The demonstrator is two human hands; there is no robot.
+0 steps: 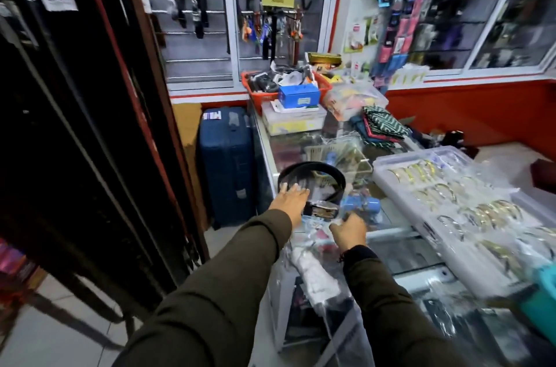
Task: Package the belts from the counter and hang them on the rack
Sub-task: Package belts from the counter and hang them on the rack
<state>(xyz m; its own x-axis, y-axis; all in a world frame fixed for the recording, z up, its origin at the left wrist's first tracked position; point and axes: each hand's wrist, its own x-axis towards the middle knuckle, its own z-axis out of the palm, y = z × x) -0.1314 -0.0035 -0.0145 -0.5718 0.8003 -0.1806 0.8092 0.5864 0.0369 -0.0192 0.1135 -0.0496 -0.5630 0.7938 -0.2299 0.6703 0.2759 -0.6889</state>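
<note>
A black belt (313, 177) lies coiled in a loose loop on the glass worktop (400, 249), a little above the frame's centre. The loop's long axis runs roughly from 9 to 3 o'clock, and its metal buckle (321, 210) sits at the loop's 6 o'clock side, its length lying about 9 to 3 and tipped slightly down toward 4.

The left hand (290, 201) reaches in from 7 o'clock with fingers spread flat, fingertips resting on the loop's 9 o'clock edge, not closed around it. The right hand (349, 231) comes in from 5 o'clock, just beside the buckle at its 4 o'clock side; its fingers are curled, but motion blur hides whether they grip anything. The hands are apart, with the buckle between them.

Clear plastic bags (340, 315) hang over the worktop's near edge at 6 o'clock. A tray of bangles (451, 210) lies at 3 o'clock of the belt. A blue suitcase (225, 162) stands on the floor at 9 o'clock, and a rack of hanging belts (75, 126) fills the frame's left side.
</note>
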